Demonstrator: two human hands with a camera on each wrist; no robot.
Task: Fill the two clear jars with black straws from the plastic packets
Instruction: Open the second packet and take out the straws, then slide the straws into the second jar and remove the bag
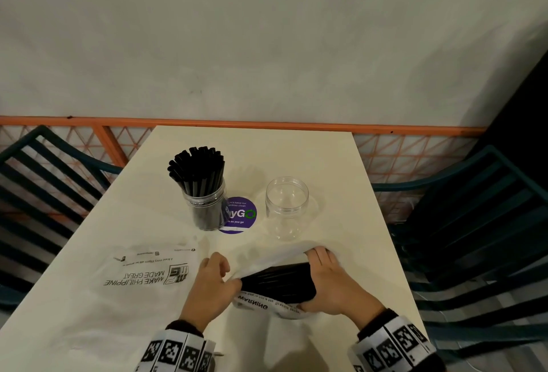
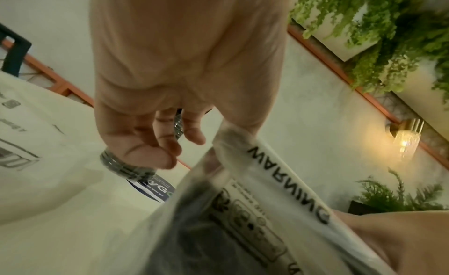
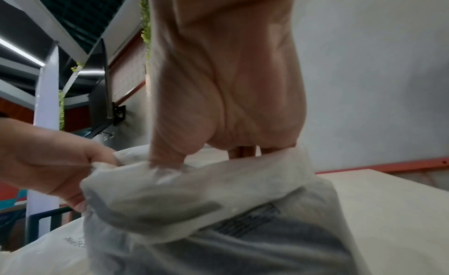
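A plastic packet [image 1: 267, 302] printed "WARNING" lies near the table's front edge with a bundle of black straws [image 1: 275, 282] showing in it. My left hand [image 1: 219, 276] pinches the packet's open left end. My right hand [image 1: 323, 276] curls round the packet and the straw bundle from the right. Further back stands a clear jar [image 1: 204, 208] packed with upright black straws, and to its right an empty clear jar [image 1: 287, 208]. In the left wrist view the thumb of my left hand [image 2: 184, 98] nips the packet [image 2: 257, 175]. In the right wrist view my right hand [image 3: 226, 106] clamps the packet [image 3: 218, 212].
An empty printed plastic packet [image 1: 148, 270] lies flat at the front left of the cream table [image 1: 326, 158]. A purple round sticker [image 1: 241, 214] sits between the jars. Dark slatted chairs [image 1: 474, 223] flank the table; an orange rail [image 1: 267, 123] and a wall run behind.
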